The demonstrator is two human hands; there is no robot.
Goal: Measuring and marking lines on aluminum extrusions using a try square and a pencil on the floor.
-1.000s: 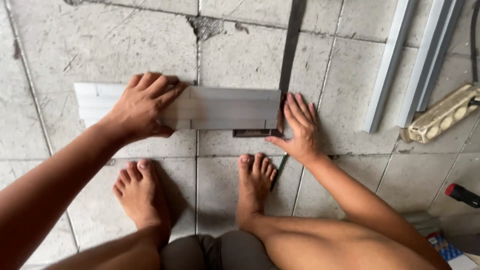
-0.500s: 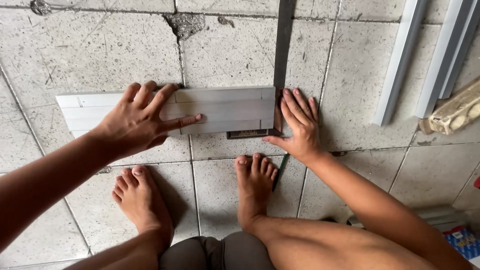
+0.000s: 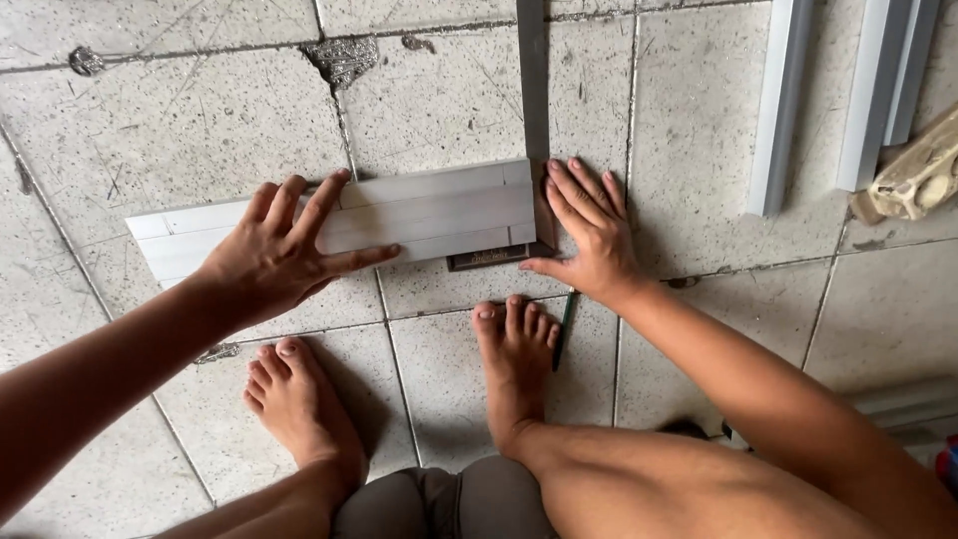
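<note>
Workpiece: flat, pale grey ribbed aluminium profile piece (image 3: pixel 399 215), lying on the speckled concrete floor tiles (image 3: pixel 200 110), right end butted against a dark metal square (image 3: pixel 534 150).
Left hand (image 3: pixel 284 255): open, fingers spread, pressing the profile flat.
Right hand (image 3: pixel 589 235): open, palm down beside the square blade.
Handling: likely light, stiff, smooth; hold by the long edges.

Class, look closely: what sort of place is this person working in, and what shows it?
Probably an informal workshop or building site floor: worn, cracked floor tiles, loose aluminium profiles, and a flat aluminium piece with a square laid against it.
</note>
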